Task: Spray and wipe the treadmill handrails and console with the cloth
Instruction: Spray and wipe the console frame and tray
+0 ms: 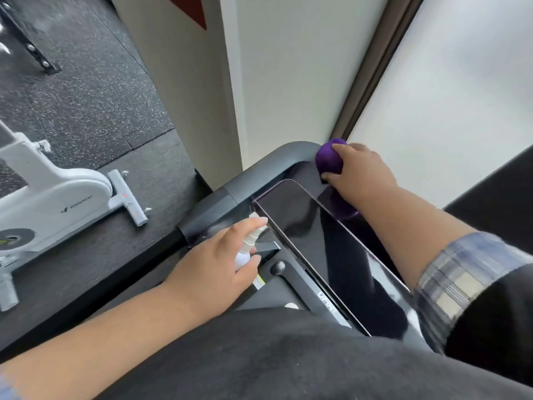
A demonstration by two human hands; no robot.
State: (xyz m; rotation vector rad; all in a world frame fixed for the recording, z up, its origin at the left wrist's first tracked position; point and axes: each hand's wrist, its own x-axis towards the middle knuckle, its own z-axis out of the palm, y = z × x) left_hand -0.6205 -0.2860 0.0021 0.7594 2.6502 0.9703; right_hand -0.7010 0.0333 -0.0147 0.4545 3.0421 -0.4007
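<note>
Head view shows the treadmill console (305, 223) under both arms. Right hand (360, 171) grips the purple cloth (327, 160) against the front handrail (277, 163); left hand (219, 264) holds the spray bottle (245, 249) (nozzle toward the screen). Overspray could seep into console seams.

Two hands are counted: a left hand (215, 272) and a right hand (362, 174). One purple cloth (328, 158) is seen, and one small white spray bottle (245, 252). One treadmill console (314, 232) is counted, one curved handrail (259, 171), and one white exercise bike (54, 197).
</note>
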